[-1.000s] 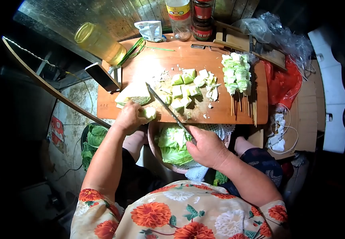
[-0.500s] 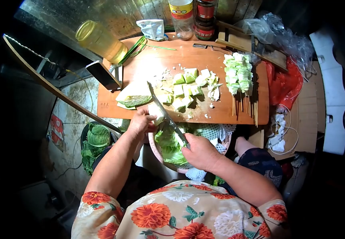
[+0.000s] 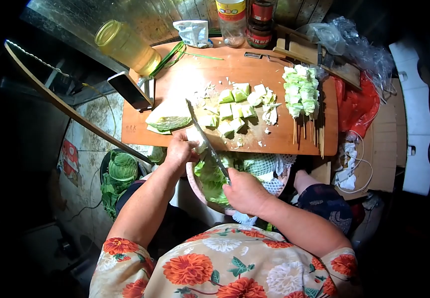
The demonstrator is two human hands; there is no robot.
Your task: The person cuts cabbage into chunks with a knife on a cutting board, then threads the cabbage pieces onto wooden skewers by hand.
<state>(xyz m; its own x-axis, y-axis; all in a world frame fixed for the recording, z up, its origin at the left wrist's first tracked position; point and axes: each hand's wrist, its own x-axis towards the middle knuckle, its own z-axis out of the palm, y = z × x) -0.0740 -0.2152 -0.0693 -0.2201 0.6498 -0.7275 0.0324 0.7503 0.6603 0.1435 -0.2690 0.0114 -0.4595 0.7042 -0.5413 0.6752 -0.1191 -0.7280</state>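
right hand [image 3: 247,192] holds the knife [image 3: 208,140] beside the cut cabbage [image 3: 236,110].

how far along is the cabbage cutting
Partly done, it seems: skewered leaves and cut pieces lie on the board.

In hand: the left hand holds a chunk; the right hand holds the knife.

Probably left: the big wedge and the cabbage head.
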